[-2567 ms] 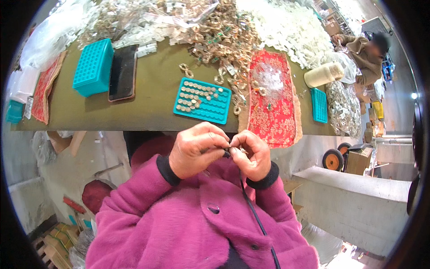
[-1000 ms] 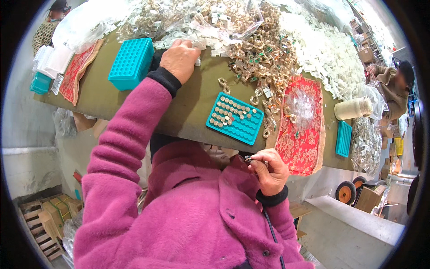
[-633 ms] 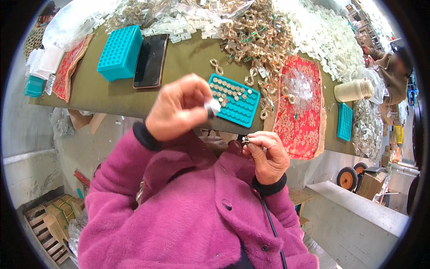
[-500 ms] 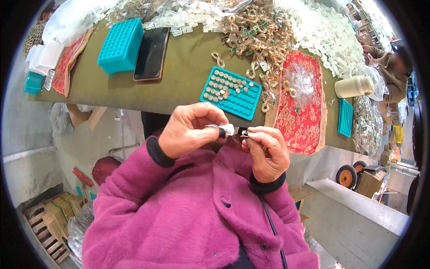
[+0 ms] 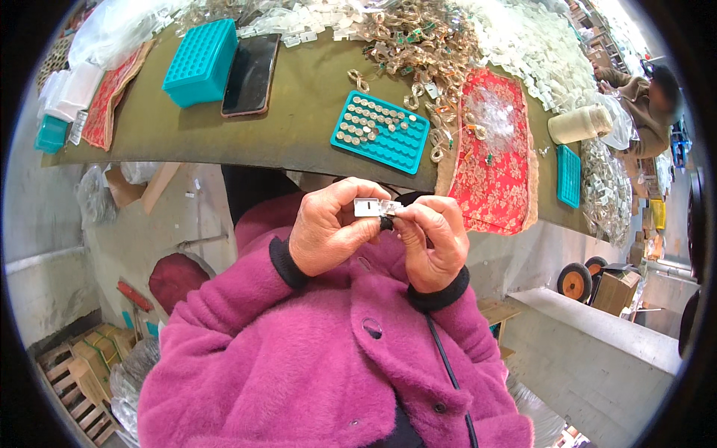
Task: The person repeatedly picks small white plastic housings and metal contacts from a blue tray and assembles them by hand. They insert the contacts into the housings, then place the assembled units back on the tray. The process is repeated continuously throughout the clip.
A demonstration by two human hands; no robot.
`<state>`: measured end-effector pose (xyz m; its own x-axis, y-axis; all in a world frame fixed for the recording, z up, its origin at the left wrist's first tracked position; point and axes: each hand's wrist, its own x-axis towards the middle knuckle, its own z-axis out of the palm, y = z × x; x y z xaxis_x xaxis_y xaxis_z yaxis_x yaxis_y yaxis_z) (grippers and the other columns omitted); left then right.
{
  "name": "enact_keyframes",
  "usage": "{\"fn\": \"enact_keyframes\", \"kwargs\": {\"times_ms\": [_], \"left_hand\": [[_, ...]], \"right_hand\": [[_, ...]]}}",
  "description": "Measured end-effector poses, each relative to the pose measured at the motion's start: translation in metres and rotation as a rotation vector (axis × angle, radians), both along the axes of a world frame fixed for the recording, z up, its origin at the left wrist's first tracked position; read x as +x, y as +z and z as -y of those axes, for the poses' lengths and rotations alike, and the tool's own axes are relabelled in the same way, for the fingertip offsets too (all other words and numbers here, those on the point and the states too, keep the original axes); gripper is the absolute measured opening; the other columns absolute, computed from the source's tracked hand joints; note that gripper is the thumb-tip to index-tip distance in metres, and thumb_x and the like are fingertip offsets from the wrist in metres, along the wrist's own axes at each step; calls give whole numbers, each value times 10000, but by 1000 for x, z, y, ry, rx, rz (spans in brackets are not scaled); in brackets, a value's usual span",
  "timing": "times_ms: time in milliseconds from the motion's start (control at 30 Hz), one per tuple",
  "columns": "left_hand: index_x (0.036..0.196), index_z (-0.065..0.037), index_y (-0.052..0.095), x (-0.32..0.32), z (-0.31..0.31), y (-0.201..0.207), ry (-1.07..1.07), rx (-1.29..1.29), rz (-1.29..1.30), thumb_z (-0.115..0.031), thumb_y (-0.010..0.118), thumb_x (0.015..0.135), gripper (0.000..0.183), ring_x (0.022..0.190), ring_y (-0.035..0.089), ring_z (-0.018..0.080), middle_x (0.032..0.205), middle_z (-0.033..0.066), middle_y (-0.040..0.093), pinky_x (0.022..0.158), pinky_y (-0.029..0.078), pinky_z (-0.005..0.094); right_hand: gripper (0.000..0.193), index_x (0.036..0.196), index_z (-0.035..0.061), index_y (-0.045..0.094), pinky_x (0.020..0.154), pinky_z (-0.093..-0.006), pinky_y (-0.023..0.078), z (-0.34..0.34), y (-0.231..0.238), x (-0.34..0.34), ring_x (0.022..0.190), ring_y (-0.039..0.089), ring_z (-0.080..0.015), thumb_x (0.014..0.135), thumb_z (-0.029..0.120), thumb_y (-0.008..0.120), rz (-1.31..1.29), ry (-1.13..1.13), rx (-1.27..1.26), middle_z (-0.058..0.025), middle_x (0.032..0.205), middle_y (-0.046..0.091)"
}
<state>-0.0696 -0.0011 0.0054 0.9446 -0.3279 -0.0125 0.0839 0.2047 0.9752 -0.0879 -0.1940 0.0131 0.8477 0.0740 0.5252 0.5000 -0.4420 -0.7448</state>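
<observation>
My left hand (image 5: pixel 325 228) grips a small white plastic case (image 5: pixel 366 207) between thumb and fingers, in front of my chest just off the table's near edge. Closed in a pinch, my right hand (image 5: pixel 435 243) meets the right end of that case. A tiny part between its fingertips is too small to make out, and a black band shows below the case. Beyond my hands lies a teal tray (image 5: pixel 407 155) with round hollows. Silvery button cells (image 5: pixel 358 123) fill much of its left and upper part.
A red floral cloth (image 5: pixel 485 198) with clear scraps lies right of the tray. Behind are tangled wire bundles (image 5: pixel 422 48) and heaped white plastic pieces (image 5: pixel 530 56). Left stand a phone (image 5: pixel 250 78) and stacked teal trays (image 5: pixel 198 67). A twine spool (image 5: pixel 579 125) and another person (image 5: pixel 635 104) are at right.
My hands have come together: the right hand's small part now meets the white case, which has turned its flat face up. The table appears slightly higher in view.
</observation>
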Motion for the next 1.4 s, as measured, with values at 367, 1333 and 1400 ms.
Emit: {"fn": "enact_keyframes", "kwargs": {"times_ms": [367,1333,1400], "left_hand": [[1278,33,634,2,-5,-13,-106,-328,-184,32,698,978,307,993,716,178,1160,96,691,799,676,336],[1139,-7,743,31,-6,-22,207,218,452,78,797,827,328,819,700,178,972,104,711,683,559,303],[1163,13,721,31,-8,-22,154,75,281,63,793,863,313,835,711,176,985,101,713,690,583,306]], "right_hand": [[228,1096,0,701,710,-328,551,12,-4,2,828,675,-246,885,-61,758,-410,209,185,-121,949,670],[159,1027,10,621,590,-281,476,0,-5,35,675,597,-136,956,57,755,-523,76,43,-73,846,631],[133,1037,8,623,588,-238,479,2,0,33,656,593,-77,1026,111,706,-808,157,376,-26,824,650]]}}
